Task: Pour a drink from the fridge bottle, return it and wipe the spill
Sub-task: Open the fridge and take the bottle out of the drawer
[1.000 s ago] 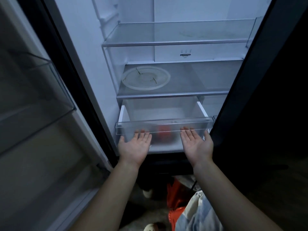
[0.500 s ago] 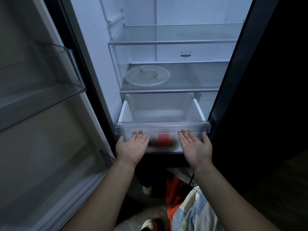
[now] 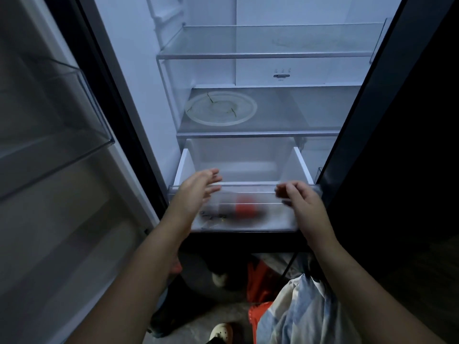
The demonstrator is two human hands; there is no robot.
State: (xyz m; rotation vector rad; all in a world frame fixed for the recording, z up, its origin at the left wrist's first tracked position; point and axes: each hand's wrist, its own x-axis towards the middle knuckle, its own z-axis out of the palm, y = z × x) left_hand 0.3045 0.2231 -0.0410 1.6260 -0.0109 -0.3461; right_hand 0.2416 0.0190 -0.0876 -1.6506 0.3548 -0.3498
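Lifted since the earlier frames, off the front of the drawer (image 3: 248, 225) and up to its top rim: left hand (image 3: 198, 188) and right hand (image 3: 301, 198), no longer laid flat against the plastic. Around them, the open fridge (image 3: 129, 70), lit white inside, with its door (image 3: 49, 170) swung out to the left and a clear door bin (image 3: 94, 108) on it. Higher up, two glass shelves (image 3: 260, 55); on the lower one, towards the left, a round clear plate (image 3: 221, 109). Under that shelf, the drawer pulled well out, white at the sides, translucent at the front. Inside it, close behind the front wall and seen only through the frosted plastic, the bottle (image 3: 246, 207): dark, with a red label. Lies on its side, long axis left to right across the drawer, so crosswise to both forearms. Sits below the hands and between them, roughly midway, perhaps a shade nearer the left. Cap end: impossible to say through the plastic. Left hand open, fingers straight and blurred, already reaching over the rim. Right hand with fingers curled right at the rim; gripping it or only beside it, cannot tell. Calls, on this reading, for a reach down over the rim and a grasp wrapped round the bottle across its length, most likely with the left.
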